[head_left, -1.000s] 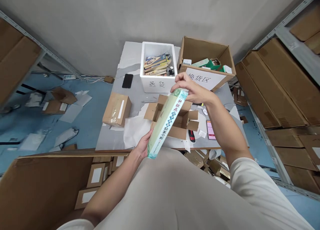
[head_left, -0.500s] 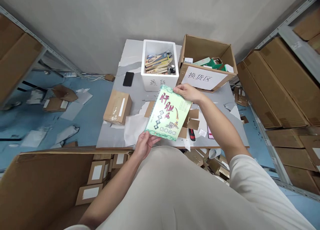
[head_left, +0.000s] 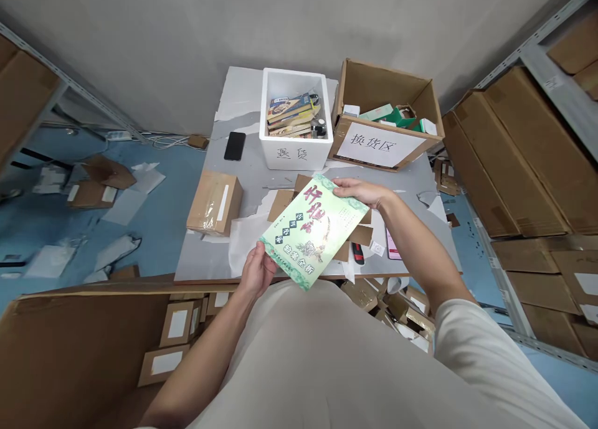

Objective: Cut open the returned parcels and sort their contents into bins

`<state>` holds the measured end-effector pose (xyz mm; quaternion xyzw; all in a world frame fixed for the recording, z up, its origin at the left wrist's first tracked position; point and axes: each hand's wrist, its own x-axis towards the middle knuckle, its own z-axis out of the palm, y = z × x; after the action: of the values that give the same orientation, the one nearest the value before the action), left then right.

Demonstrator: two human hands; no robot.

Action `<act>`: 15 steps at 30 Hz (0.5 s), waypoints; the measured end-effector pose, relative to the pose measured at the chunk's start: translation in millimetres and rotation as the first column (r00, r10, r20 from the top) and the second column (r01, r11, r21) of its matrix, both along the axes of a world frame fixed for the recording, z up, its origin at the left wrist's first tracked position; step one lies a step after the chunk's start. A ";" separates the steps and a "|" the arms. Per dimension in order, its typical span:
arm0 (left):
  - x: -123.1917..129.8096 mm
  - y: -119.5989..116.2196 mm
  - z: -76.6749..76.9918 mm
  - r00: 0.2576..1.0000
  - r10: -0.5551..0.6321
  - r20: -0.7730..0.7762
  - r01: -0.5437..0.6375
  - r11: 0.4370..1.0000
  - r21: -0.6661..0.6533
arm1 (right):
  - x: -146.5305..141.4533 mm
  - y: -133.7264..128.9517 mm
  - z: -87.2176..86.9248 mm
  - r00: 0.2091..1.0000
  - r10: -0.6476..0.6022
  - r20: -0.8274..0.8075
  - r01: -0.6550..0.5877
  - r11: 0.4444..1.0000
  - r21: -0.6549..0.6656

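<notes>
A light green book (head_left: 314,230) with red characters on its cover is held tilted above the near part of the table. My left hand (head_left: 258,269) is closed on its lower left corner. At the upper right corner my right hand (head_left: 362,191) grips the edge, thumb on the cover. Beneath the book lies an opened cardboard box (head_left: 360,235), partly hidden. Behind it stand a white foam box (head_left: 295,153) with books and a cardboard box (head_left: 380,144) bearing a handwritten sheet, with small boxes inside.
On the grey table (head_left: 255,189) are a taped carton (head_left: 213,203), a black phone (head_left: 235,146), a red-black cutter (head_left: 357,253) and a pink-screened phone (head_left: 393,245). A large carton (head_left: 84,342) with parcels stands at lower left; shelves flank both sides.
The book has moved slightly down and turned clockwise, its lower left corner now further left. Both hands have stayed on it. The camera view has shifted a little.
</notes>
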<state>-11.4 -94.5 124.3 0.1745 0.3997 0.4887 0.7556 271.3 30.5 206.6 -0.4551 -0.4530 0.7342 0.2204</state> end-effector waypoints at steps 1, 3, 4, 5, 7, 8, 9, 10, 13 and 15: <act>-3.3 7.1 0.9 1.000 0.008 0.007 -0.008 1.000 -0.014 | -1.5 1.2 -1.6 0.999 -0.045 -0.025 0.045 0.999 -0.005; -10.2 21.3 3.8 0.999 0.016 0.051 -0.014 0.999 -0.039 | -4.8 11.6 -3.7 0.989 -0.139 -0.056 0.141 0.990 0.021; -13.8 27.5 5.1 0.997 0.018 0.077 -0.015 0.999 -0.046 | -6.3 21.8 -3.7 0.980 -0.189 -0.062 0.192 0.980 0.048; -17.5 32.4 5.8 0.996 0.022 0.092 -0.018 0.999 -0.047 | -7.5 36.0 -2.8 0.968 -0.243 -0.063 0.247 0.965 0.083; -25.3 37.8 3.0 0.999 0.032 0.041 -0.030 0.999 -0.039 | -9.3 75.9 0.7 0.926 -0.371 -0.070 0.377 0.912 0.160; -29.4 38.0 -1.0 0.998 0.050 -0.034 -0.051 0.998 -0.035 | -10.1 101.1 2.8 0.895 -0.439 -0.080 0.446 0.874 0.194; -33.9 36.9 -6.9 0.988 0.081 -0.131 -0.086 0.996 -0.033 | -11.1 129.0 4.5 0.858 -0.506 -0.094 0.513 0.829 0.221; -38.6 34.7 -14.5 0.964 0.119 -0.237 -0.131 0.991 -0.034 | -12.3 158.6 5.5 0.817 -0.566 -0.110 0.575 0.783 0.240; -55.0 24.7 -44.2 0.863 0.187 -0.469 -0.251 0.965 -0.077 | -18.8 247.1 1.9 0.683 -0.717 -0.141 0.725 0.641 0.250; -66.9 18.1 -65.8 0.819 0.113 -0.563 -0.216 0.969 -0.120 | -26.4 294.3 -7.4 0.586 -0.801 -0.125 0.800 0.547 0.244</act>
<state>-78.3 -76.4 58.5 0.2043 0.6562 0.4433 0.5754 244.9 324.8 199.2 -0.5762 -0.2933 0.4825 0.5909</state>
